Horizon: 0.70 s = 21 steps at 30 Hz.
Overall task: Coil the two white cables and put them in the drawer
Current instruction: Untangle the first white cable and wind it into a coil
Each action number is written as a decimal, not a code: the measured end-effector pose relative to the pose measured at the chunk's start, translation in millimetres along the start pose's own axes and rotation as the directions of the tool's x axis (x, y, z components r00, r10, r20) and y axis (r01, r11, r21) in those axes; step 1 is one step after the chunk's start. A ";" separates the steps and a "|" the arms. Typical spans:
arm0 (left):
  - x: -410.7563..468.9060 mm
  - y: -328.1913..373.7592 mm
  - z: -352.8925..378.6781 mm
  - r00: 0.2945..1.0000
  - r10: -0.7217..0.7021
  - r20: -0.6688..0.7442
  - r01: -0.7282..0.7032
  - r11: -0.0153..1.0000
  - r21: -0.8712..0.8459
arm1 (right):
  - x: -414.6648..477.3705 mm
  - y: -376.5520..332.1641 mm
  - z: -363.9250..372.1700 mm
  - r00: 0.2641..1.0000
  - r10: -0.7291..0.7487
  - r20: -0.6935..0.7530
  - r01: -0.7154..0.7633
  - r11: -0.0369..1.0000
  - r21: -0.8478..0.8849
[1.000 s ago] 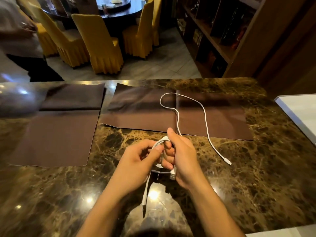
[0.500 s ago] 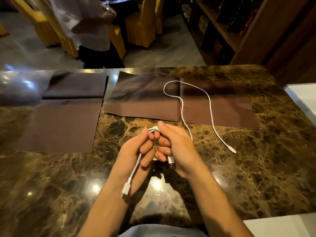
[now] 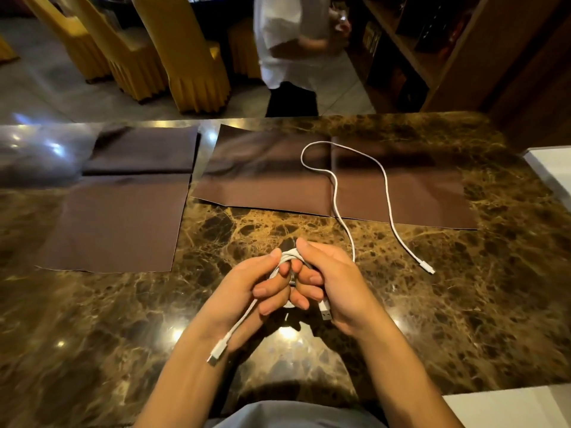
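Marble counter (image 3: 278,223) carries brown cloths (image 3: 117,223); both hands (image 3: 247,282) clasp coiled white cable (image 3: 289,254).

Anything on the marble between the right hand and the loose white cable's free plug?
Head view: nothing. Between the right hand and the loose white cable's plug there is only bare brown marble tabletop.
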<state>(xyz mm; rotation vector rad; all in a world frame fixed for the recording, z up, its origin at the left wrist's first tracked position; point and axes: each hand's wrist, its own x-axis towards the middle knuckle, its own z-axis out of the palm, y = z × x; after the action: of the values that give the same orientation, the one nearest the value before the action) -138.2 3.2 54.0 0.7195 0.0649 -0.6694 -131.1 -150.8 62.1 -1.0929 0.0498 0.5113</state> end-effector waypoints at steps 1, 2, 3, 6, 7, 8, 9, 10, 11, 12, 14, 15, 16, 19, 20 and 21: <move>-0.2 -0.2 -1.0 1.000 0.006 -0.001 -0.006 1.000 0.011 | 0.1 0.6 -0.2 1.000 -0.004 0.014 0.004 1.000 -0.011; 0.3 -0.5 -2.5 1.000 0.022 -0.013 -0.021 0.999 0.050 | 0.4 1.4 -0.7 1.000 -0.009 0.022 0.010 1.000 -0.025; 1.0 -1.1 -4.1 0.998 0.053 -0.037 -0.047 0.990 0.131 | 0.7 2.3 -0.9 1.000 -0.014 0.022 0.015 0.999 -0.043; 6.7 -5.4 -7.2 0.978 0.183 -0.102 -0.121 0.891 0.437 | -0.1 3.5 -3.5 0.999 -0.024 -0.024 0.020 0.990 -0.143; 7.9 -6.0 -7.6 0.970 0.214 -0.120 -0.134 0.871 0.473 | -1.6 3.4 -5.4 0.999 -0.033 -0.041 0.025 0.980 -0.196; 8.0 -5.3 -9.1 0.961 0.237 -0.146 -0.142 0.868 0.477 | -3.2 3.8 -8.0 0.997 -0.055 -0.061 0.037 0.963 -0.267; 7.7 -3.9 -11.8 0.950 0.259 -0.176 -0.151 0.871 0.467 | -5.1 4.4 -11.5 0.993 -0.088 -0.084 0.054 0.937 -0.346; 7.7 -1.9 -14.6 0.938 0.274 -0.212 -0.154 0.878 0.454 | -7.4 4.9 -15.6 0.987 -0.121 -0.110 0.067 0.912 -0.405; 7.5 0.1 -17.8 0.926 0.283 -0.249 -0.150 0.883 0.445 | -9.9 5.0 -19.6 0.981 -0.139 -0.134 0.070 0.902 -0.425; 7.2 1.5 -20.8 0.916 0.288 -0.280 -0.143 0.885 0.444 | -12.7 4.3 -22.9 0.979 -0.144 -0.145 0.070 0.903 -0.423; 7.1 0.9 -23.2 0.897 0.304 -0.321 -0.120 0.867 0.484 | -19.3 0.5 -27.7 0.985 -0.136 -0.109 0.076 0.898 -0.433; 6.9 -1.2 -22.8 0.889 0.317 -0.330 -0.111 0.849 0.516 | -22.1 -2.0 -29.2 0.989 -0.129 -0.074 0.080 0.881 -0.467; 6.6 -3.8 -21.2 0.883 0.330 -0.333 -0.105 0.831 0.546 | -24.4 -4.6 -29.4 0.993 -0.116 -0.034 0.083 0.857 -0.509; 7.1 -11.8 -18.8 0.868 0.365 -0.335 -0.093 0.785 0.613 | -24.6 -8.5 -24.9 0.998 -0.050 0.035 0.061 0.862 -0.504; 7.5 -13.9 -18.7 0.868 0.369 -0.332 -0.093 0.778 0.621 | -23.5 -8.1 -22.6 0.998 -0.048 0.032 0.057 0.886 -0.460; 8.1 -16.3 -18.5 0.872 0.368 -0.324 -0.095 0.775 0.625 | -21.9 -7.7 -19.8 0.998 -0.067 0.016 0.067 0.906 -0.419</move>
<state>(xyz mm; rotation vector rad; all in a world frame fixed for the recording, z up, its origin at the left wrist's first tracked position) -138.2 1.4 28.2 1.4624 0.1726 -0.2569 -143.1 -178.6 65.4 -1.5112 -0.1038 0.4713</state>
